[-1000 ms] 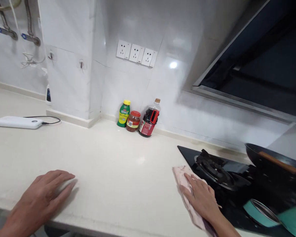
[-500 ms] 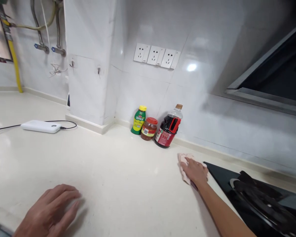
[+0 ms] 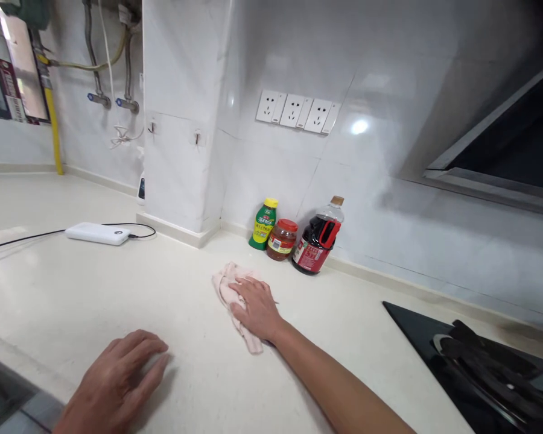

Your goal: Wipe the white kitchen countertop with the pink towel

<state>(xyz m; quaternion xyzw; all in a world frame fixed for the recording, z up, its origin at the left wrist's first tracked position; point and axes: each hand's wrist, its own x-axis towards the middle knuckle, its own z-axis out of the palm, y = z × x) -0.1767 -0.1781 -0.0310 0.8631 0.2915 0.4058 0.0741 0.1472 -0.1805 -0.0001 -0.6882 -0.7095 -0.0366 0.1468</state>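
Observation:
A pale pink cloth lies crumpled on the white countertop. My right hand presses down on it, fingers bent over its folds, and covers part of it. Nearer the front edge, my left hand hovers over or rests on the counter, empty, with thumb and fingers apart. Behind the cloth, by the wall, stand a green squeeze bottle with a yellow cap, a red-lidded jar and a large bottle of dark sauce with a red handle.
A white power bank with a black cable lies at the left. On the right is a black gas stove beneath a dark range hood. A wall pillar juts onto the counter. Sockets line the wall.
My right hand has swept the cloth leftward across the counter, from beside the stove to in front of the jar. The view has shifted slightly; my left hand keeps nearly the same pose.

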